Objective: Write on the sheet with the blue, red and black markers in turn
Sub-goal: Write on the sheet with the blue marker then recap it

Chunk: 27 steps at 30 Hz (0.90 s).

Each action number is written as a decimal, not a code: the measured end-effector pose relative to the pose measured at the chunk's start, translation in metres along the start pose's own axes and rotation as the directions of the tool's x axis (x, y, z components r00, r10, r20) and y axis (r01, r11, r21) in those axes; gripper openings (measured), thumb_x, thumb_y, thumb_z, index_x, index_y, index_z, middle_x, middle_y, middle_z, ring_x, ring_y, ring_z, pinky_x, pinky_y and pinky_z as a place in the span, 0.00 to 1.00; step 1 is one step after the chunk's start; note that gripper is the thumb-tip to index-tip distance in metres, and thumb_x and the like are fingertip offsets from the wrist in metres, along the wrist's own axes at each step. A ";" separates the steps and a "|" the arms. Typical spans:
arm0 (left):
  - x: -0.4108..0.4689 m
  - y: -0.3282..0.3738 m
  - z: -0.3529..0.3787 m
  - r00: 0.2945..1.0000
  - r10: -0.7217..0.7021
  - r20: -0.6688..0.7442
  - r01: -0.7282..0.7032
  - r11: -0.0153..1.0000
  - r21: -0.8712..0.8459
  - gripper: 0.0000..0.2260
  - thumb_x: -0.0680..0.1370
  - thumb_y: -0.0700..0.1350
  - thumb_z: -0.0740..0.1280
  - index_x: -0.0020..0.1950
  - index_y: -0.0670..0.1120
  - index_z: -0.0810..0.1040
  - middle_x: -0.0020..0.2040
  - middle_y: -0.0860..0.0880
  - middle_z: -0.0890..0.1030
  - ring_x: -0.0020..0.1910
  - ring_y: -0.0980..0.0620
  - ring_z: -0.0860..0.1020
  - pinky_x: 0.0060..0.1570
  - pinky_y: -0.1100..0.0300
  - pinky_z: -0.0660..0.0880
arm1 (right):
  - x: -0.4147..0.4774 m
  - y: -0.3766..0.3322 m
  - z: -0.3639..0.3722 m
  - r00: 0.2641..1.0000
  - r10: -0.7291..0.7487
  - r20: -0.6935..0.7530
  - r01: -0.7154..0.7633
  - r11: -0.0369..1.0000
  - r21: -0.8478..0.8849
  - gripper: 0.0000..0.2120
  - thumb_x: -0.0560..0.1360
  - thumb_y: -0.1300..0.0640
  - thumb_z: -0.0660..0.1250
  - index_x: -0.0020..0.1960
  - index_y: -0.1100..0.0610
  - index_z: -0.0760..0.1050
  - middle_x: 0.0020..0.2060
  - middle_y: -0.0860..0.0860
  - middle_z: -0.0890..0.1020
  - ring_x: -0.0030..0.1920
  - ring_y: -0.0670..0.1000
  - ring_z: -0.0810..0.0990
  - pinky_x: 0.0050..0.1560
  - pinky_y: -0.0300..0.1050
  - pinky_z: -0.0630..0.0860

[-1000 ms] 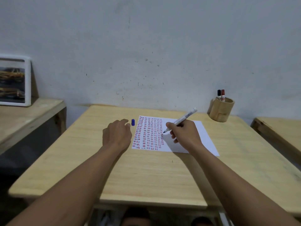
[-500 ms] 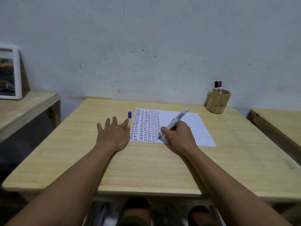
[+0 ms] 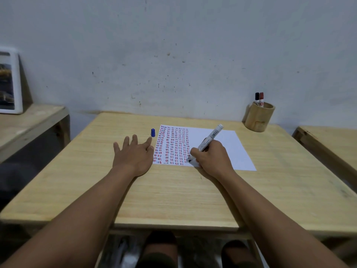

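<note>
A white sheet (image 3: 229, 144) lies on the wooden table (image 3: 173, 190), its left half filled with columns of short red, blue and dark marks. My right hand (image 3: 211, 158) grips an uncapped white marker (image 3: 209, 139), tip down on the sheet near its front edge. My left hand (image 3: 133, 154) rests flat on the table, fingers spread, touching the sheet's left edge. A blue cap (image 3: 153, 132) stands on the table just beyond my left fingertips. A black marker (image 3: 257, 98) and a red marker (image 3: 261, 99) stand in a wooden cup (image 3: 259, 118) at the back right.
A grey wall runs behind the table. A side bench (image 3: 29, 122) at the left carries a framed picture (image 3: 8, 82). Another wooden bench (image 3: 328, 140) stands at the right. My knees show under the table's front edge.
My left hand has opened from a loose curl to flat with spread fingers. My right hand has brought the marker tip down toward the sheet's front edge. The camera tilted downward.
</note>
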<state>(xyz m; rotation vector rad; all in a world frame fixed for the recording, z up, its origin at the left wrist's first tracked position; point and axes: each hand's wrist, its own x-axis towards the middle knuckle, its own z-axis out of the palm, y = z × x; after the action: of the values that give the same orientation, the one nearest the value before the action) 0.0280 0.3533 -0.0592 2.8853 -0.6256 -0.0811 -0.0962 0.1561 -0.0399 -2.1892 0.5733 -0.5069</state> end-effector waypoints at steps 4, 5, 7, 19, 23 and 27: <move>0.002 0.000 0.001 1.000 -0.014 -0.024 0.013 0.999 -0.042 0.25 0.83 0.57 0.45 0.81 0.60 0.54 0.83 0.44 0.52 0.81 0.42 0.46 0.76 0.36 0.41 | 0.000 0.001 -0.001 0.999 0.028 -0.042 -0.026 0.998 0.057 0.16 0.71 0.54 0.70 0.36 0.68 0.75 0.31 0.57 0.83 0.29 0.50 0.75 0.30 0.44 0.70; 0.003 0.001 0.001 0.999 -0.022 -0.030 0.021 0.998 -0.055 0.25 0.83 0.57 0.46 0.81 0.60 0.55 0.82 0.44 0.53 0.81 0.42 0.47 0.76 0.36 0.42 | 0.001 0.001 -0.002 0.998 0.040 -0.054 -0.035 0.996 0.084 0.16 0.71 0.54 0.70 0.39 0.69 0.77 0.32 0.57 0.84 0.30 0.49 0.77 0.31 0.44 0.72; 0.005 0.002 0.000 0.998 -0.034 -0.056 0.030 0.997 -0.071 0.24 0.82 0.54 0.48 0.79 0.58 0.60 0.80 0.44 0.60 0.80 0.41 0.53 0.75 0.35 0.46 | 0.003 0.000 -0.005 0.997 0.051 -0.061 -0.043 0.991 0.129 0.15 0.72 0.54 0.69 0.42 0.69 0.80 0.32 0.55 0.85 0.30 0.49 0.78 0.33 0.47 0.75; 0.039 0.011 -0.018 0.965 0.014 -0.263 -0.085 0.961 -0.263 0.24 0.82 0.48 0.58 0.78 0.55 0.63 0.65 0.44 0.77 0.64 0.40 0.75 0.59 0.46 0.74 | 0.022 -0.021 -0.014 0.991 0.126 0.049 -0.133 0.849 0.511 0.10 0.75 0.58 0.73 0.50 0.66 0.82 0.32 0.52 0.79 0.26 0.47 0.74 0.29 0.41 0.73; 0.048 0.009 -0.014 0.955 0.094 -0.281 -0.160 0.962 -0.220 0.17 0.84 0.48 0.60 0.72 0.52 0.75 0.63 0.46 0.81 0.64 0.43 0.76 0.55 0.52 0.73 | 0.025 -0.030 -0.014 0.973 0.196 0.125 -0.230 0.745 0.626 0.07 0.77 0.59 0.67 0.44 0.63 0.80 0.31 0.53 0.79 0.27 0.48 0.74 0.27 0.40 0.73; 0.049 0.007 -0.016 0.932 0.081 -0.354 -0.178 0.952 -0.250 0.12 0.82 0.41 0.63 0.62 0.47 0.83 0.53 0.49 0.86 0.54 0.47 0.82 0.46 0.58 0.73 | 0.025 -0.032 -0.013 0.971 0.198 0.134 -0.238 0.728 0.643 0.07 0.77 0.60 0.66 0.43 0.62 0.79 0.31 0.53 0.80 0.27 0.48 0.75 0.28 0.40 0.74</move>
<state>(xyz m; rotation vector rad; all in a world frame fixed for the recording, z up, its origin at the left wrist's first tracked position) 0.0706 0.3293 -0.0430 2.4937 -0.6749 0.3180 -0.0754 0.1529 -0.0031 -1.4309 0.5134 -0.4319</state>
